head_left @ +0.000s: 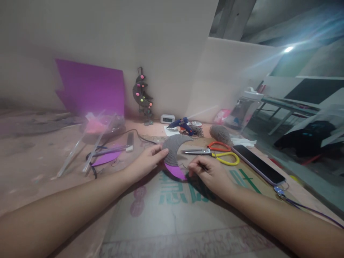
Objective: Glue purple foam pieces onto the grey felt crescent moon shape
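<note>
A crescent moon cutout (173, 150) stands tilted over the cardboard, its upper part wound with grey yarn and its lower tip bare purple. My left hand (154, 157) grips its left edge between thumb and fingers. Close to the purple tip, my right hand (202, 168) is closed in a pinch, with a thin strand of grey yarn (184, 166) running to its fingers; the fingers hide most of it. Behind my right hand lie scissors (199, 152) with one orange and one yellow handle loop, blades pointing left.
Cardboard (150, 229) covers the table's middle. A phone (258, 163) lies to the right. Behind are a blue glue gun (181, 123), a ball of yarn (220, 133), a small clock (167, 118) and a bottle (245, 107). A decorated moon (142, 91) and purple sheets (92, 86) rest against the wall. Glue sticks (71, 154) lie left.
</note>
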A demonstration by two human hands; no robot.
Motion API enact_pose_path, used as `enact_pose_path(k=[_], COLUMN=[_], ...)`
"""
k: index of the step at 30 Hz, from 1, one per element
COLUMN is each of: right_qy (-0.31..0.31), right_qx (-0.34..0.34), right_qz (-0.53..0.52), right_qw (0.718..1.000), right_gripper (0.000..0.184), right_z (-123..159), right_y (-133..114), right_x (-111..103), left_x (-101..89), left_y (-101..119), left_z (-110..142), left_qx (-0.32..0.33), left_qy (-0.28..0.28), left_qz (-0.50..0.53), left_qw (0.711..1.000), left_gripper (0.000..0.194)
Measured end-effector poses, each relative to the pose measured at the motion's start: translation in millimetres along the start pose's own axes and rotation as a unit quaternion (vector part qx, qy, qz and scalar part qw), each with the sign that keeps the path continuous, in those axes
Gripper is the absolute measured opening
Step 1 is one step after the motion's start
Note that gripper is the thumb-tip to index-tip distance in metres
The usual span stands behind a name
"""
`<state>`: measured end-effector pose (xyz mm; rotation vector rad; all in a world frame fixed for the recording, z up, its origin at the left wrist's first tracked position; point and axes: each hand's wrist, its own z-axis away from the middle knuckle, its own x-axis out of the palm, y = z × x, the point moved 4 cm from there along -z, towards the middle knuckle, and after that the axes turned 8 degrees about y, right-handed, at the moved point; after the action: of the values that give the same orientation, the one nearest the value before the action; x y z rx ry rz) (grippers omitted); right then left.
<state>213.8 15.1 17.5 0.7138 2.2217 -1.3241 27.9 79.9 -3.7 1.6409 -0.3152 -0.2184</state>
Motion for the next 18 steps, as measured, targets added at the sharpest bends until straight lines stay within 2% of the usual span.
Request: enact_pose_path(k=[3,11,16,18], right_qy=[-0.007,0.001,0.005,0.001], right_qx=[-0.022,-0.053,-0.057,-0.045], right_qz=[0.021,0.037,0.034,0.017], right_qw=[1.0,0.998,0.998,0.999], right_gripper=[0.037,0.049,0.05,0.045], right_z=[0.6,-0.5,-0.6,-0.5], right_y=[-4.0,-2.9,-1.8,-1.1], right_x=[-3.1,-3.1,-3.2,-2.8], left_x=[0.1,-1.0,0.2,0.5], left_y=[-0.3,0.9,2.2,1.6], left_z=[0.3,0.3,2.3,2.8], left_qx=[-0.003,0.009,0.007,0.006], left_qy=[-0.003,-0.008,-0.006,-0.011], left_qz=[-0.014,-0.033,-0.021,-0.019], left_qw=[1.0,0.999,1.0,1.0], left_gripper=[0.03,0.028,0.026,0.026])
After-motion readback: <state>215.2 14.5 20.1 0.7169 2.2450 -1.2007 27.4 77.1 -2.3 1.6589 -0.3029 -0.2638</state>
